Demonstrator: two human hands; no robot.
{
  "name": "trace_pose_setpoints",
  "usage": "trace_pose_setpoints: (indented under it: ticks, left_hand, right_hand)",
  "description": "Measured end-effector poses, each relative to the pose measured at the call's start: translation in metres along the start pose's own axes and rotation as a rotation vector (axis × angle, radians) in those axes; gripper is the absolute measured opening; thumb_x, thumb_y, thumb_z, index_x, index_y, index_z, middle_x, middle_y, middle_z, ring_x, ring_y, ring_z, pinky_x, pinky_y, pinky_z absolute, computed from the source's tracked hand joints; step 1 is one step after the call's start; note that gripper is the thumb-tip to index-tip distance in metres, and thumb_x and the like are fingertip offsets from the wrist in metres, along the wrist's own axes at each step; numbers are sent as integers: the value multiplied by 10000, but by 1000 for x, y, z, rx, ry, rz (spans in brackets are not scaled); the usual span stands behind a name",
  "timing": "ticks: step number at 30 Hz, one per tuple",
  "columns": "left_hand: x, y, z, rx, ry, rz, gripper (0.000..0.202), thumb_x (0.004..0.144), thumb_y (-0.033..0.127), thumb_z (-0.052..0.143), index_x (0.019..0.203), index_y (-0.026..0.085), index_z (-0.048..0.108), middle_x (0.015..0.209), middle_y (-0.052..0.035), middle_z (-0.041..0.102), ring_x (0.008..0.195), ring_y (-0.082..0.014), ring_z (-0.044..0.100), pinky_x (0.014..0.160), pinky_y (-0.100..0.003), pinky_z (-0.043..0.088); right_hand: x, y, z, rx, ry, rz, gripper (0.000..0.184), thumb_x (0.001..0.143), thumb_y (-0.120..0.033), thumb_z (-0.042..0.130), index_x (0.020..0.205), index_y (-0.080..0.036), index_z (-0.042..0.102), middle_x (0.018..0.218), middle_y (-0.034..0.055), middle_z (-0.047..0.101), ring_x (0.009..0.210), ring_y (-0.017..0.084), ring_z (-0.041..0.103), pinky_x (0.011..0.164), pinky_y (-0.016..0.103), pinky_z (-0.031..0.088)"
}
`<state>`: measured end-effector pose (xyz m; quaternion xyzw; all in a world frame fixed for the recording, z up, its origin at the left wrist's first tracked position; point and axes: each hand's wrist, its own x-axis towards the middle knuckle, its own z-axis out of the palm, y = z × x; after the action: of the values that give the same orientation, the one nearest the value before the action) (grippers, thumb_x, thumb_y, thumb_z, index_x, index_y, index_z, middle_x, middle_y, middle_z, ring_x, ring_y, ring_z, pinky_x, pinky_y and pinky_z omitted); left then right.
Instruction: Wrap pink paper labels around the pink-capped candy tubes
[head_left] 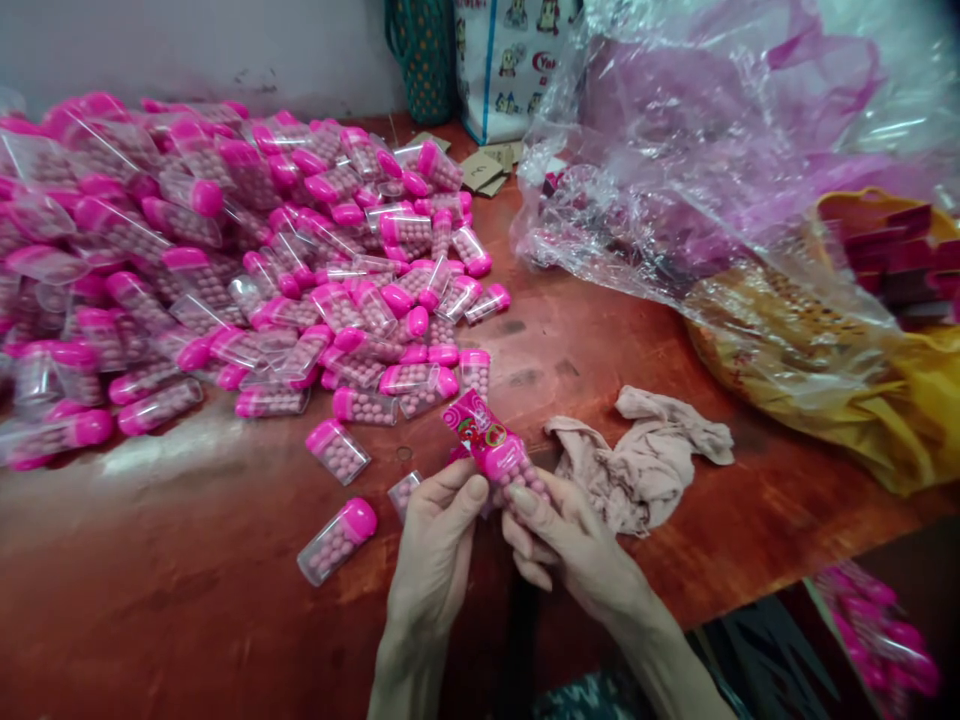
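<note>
Both my hands meet at the front edge of the red-brown table [187, 600]. My right hand [570, 545] and my left hand [442, 540] together pinch a clear candy tube with a pink cap [504, 462] and a pink printed label [471, 425] wrapped at its top end. The tube tilts up and to the left. Loose pink-capped tubes of pink beads lie just left of my hands, one tube [336, 540] nearest and another tube [337, 450] behind it.
A big heap of pink-capped tubes [210, 260] fills the table's left half. A crumpled beige cloth [645, 455] lies right of my hands. Crinkled clear plastic sheeting [712, 170] covers a yellow bag [885, 400] at right. Printed bags [510, 60] stand by the back wall.
</note>
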<state>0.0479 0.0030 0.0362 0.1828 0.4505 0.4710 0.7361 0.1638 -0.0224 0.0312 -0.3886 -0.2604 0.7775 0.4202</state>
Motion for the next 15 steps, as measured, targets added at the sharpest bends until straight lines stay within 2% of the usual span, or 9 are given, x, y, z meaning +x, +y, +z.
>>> trace_pose_setpoints:
  ticks: [3, 6, 11, 13, 15]
  left_hand:
    - [0, 1, 0, 26, -13, -45, 164, 679, 193, 691, 831, 138, 719, 837, -95, 716, 759, -200, 645, 733, -308, 492]
    - [-1, 0, 2, 39, 2, -19, 158, 679, 208, 689, 820, 147, 721, 874, -102, 714, 719, -202, 652, 684, -310, 509]
    - [-5, -4, 3, 138, -4, 22, 140, 718, 219, 653, 833, 160, 708, 577, -31, 674, 396, -133, 561, 429, -255, 475]
    - [-7, -4, 3, 163, -5, 47, 107, 722, 225, 649, 789, 161, 703, 474, -5, 621, 346, -121, 523, 363, -226, 428]
    - [-7, -5, 3, 168, 1, 46, 91, 733, 233, 640, 743, 160, 693, 425, 8, 582, 347, -119, 517, 357, -216, 417]
  right_hand:
    - [0, 1, 1, 27, -23, 0, 234, 883, -399, 472, 846, -168, 467, 577, -74, 422, 358, 19, 287, 341, 163, 218]
    - [1, 2, 2, 3, -32, -8, 228, 891, -393, 459, 842, -170, 463, 583, -73, 424, 362, 20, 304, 344, 166, 215]
    - [-1, -1, 7, -234, 96, -96, 251, 906, -385, 425, 772, -175, 450, 579, -65, 410, 415, 41, 323, 375, 178, 253]
    - [-3, -2, 9, -328, 158, -133, 253, 908, -376, 421, 754, -177, 448, 583, -59, 405, 452, 53, 345, 399, 181, 278]
    - [-5, -2, 11, -402, 200, -154, 247, 912, -362, 416, 748, -181, 445, 591, -52, 410, 483, 65, 370, 430, 186, 307]
